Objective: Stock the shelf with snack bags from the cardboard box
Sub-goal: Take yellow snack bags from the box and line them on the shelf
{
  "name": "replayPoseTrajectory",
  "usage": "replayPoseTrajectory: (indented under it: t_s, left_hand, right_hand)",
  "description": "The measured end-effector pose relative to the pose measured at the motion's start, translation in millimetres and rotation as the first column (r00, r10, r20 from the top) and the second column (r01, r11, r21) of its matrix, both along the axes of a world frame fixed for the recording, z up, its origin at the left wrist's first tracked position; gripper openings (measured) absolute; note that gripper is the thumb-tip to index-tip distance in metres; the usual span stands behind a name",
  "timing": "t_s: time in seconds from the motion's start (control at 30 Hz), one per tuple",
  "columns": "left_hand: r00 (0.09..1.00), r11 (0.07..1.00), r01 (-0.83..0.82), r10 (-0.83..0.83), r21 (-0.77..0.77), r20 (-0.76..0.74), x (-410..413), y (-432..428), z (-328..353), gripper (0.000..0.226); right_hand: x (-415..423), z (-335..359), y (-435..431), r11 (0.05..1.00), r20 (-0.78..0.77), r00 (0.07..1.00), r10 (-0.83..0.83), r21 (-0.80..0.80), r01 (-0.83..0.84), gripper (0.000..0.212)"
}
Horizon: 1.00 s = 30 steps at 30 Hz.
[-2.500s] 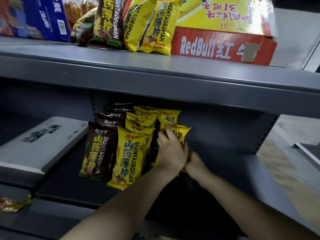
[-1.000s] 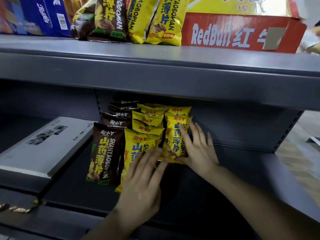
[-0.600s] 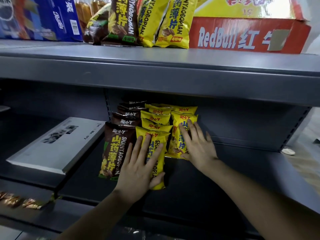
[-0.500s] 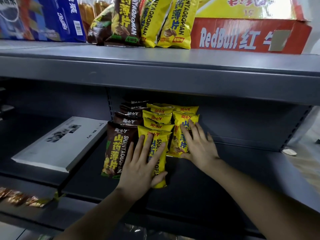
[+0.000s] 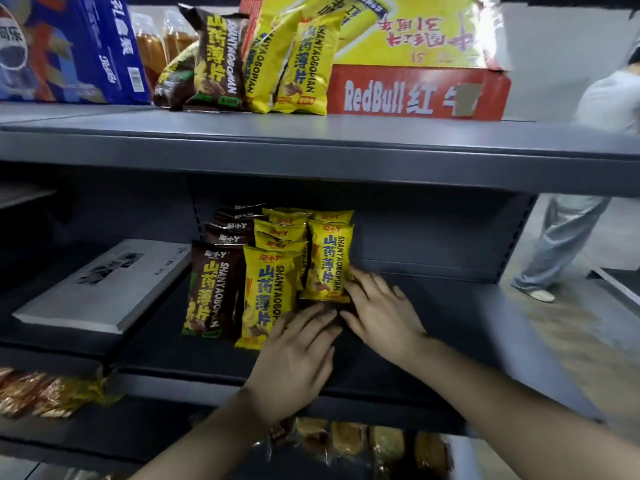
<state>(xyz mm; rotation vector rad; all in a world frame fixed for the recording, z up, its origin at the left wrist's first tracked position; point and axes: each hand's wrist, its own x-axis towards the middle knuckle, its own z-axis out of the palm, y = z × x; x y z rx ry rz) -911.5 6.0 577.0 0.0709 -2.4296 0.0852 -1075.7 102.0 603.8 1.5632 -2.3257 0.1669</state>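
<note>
Our left hand (image 5: pixel 294 362) lies flat on the shelf (image 5: pixel 457 327), grip empty, by the front yellow bag (image 5: pixel 266 296). Our right hand (image 5: pixel 381 313), fingers straight, touches the next yellow bag (image 5: pixel 327 261), which stands tall just left of it. The cardboard box (image 5: pixel 415 95) sits higher up.

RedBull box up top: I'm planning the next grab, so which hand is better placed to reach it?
Right, probably. The right hand lies open almost straight below the RedBull box, holding nothing; the left hand rests lower and further left, by the front yellow bag.
</note>
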Motion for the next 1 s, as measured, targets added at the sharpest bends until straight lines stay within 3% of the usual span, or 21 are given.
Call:
replayPoseTrajectory:
  t_s: [0.3,0.47,0.57,0.67,0.8,1.0]
  left_hand:
    - [0.983,0.985,0.17,-0.172,0.029,0.062,-7,120,-33,0.025]
    - [0.947,0.96,0.237,-0.263,0.152,0.187,-10,194,-83,0.025]
    - [0.902,0.959,0.133,-0.221,0.25,0.371,-10,230,-110,0.032]
    - [0.816,0.942,-0.036,-0.165,0.333,0.555,-9,251,-142,0.031]
    - [0.75,0.912,-0.114,-0.181,0.394,0.636,-4,263,-172,0.022]
    - [0.638,0.875,-0.243,-0.181,0.419,0.748,-9,264,-198,0.025]
  right_hand:
    - [15,-16,135,0.996,0.068,0.994,-0.084,0.049,0.081,0.053]
    - [29,-59,218,0.992,0.132,0.988,-0.082,0.106,0.068,0.051]
    - [39,-84,255,0.975,0.173,0.983,-0.069,0.218,0.031,0.057]
    - [47,-109,286,0.976,0.275,0.954,-0.118,0.21,0.061,0.072]
    - [46,-149,318,0.948,0.284,0.945,-0.163,0.312,0.07,0.043]
    - [33,-195,340,0.891,0.318,0.902,-0.293,0.433,0.137,0.038]
